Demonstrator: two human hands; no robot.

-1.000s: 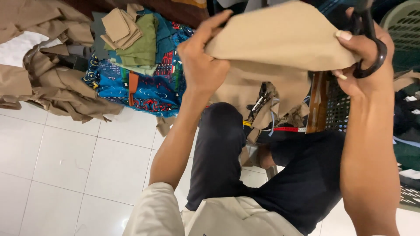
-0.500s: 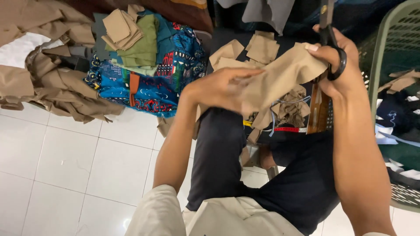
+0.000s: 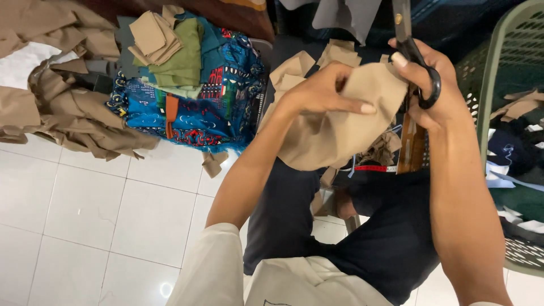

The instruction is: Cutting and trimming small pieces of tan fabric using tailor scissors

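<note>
**Tan cloth held up to the scissors, blades pointing away**

The left hand (image 3: pixel 323 93) grips a piece of tan fabric (image 3: pixel 334 133), fingers curled over its upper edge and the thumb laid flat across its face; the right hand (image 3: pixel 430 90) is closed through the black loop handles of a pair of scissors (image 3: pixel 416 62), thumb in the upper loop, fingers wrapped round the lower. The two hands sit close together above the lap, with the cloth between them; its right edge touches the scissor handles, so the right hand is the one just beside the edge to be worked, while the left carries the cloth's weight. The fabric hangs down and toward the person's left from the grip; the scissors' long axis runs up and away from the body, the blades leaving the top of the picture, so whether they are parted cannot be told. Below, dark trousers (image 3: pixel 294 209) cover the knees; tan offcuts (image 3: pixel 294 71) lie beyond the hands. Farther left, a patterned blue cloth (image 3: pixel 198 107) with folded green and tan pieces rests on the white tiled floor (image 3: pixel 102 215); a green plastic basket (image 3: pixel 498 73) stands at the right.
</note>
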